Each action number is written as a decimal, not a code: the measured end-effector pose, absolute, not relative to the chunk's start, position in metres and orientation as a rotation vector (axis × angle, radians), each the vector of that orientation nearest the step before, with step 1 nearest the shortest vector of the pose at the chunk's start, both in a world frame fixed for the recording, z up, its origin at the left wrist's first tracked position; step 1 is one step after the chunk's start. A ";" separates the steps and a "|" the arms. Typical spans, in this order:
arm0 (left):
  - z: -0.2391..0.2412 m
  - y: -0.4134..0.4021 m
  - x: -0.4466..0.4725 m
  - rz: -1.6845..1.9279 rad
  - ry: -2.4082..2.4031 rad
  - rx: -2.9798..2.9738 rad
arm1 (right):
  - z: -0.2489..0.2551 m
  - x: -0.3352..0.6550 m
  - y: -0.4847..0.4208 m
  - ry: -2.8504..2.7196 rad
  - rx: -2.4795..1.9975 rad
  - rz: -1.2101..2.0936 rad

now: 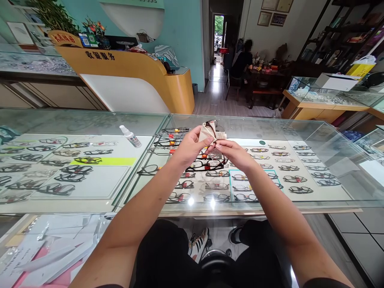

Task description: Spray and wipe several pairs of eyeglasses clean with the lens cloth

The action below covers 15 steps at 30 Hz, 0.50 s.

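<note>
Both hands meet over the glass display counter. My left hand is closed, pinching a beige cloth wrapped round part of a pair of dark-framed glasses. My right hand is closed on the same glasses from the right, fingertips touching the cloth. The frame hangs below the hands, and a dark rim shows above the cloth. Which part of the glasses the cloth covers I cannot tell.
A small white spray bottle lies on the glass to the left. Rows of glasses fill the cases below. Papers lie at lower left. An orange reception desk stands behind; a person sits at a table far back.
</note>
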<state>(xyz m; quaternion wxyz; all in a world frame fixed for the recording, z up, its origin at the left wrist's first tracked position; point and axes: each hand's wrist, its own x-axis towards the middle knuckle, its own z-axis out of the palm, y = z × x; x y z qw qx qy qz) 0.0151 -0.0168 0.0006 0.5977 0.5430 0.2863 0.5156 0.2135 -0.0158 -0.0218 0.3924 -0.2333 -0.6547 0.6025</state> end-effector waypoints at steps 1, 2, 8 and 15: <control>0.000 -0.017 0.016 1.203 0.671 1.260 | -0.023 0.213 -0.016 -1.657 -0.606 1.530; -0.001 -0.018 0.017 1.217 0.679 1.258 | -0.023 0.212 -0.016 -1.652 -0.619 1.529; -0.010 -0.019 0.022 1.285 0.736 1.277 | -0.015 0.210 -0.025 -1.726 -0.644 1.517; -0.014 -0.010 0.016 1.442 0.904 1.234 | -0.006 0.210 -0.028 -1.822 -0.686 1.434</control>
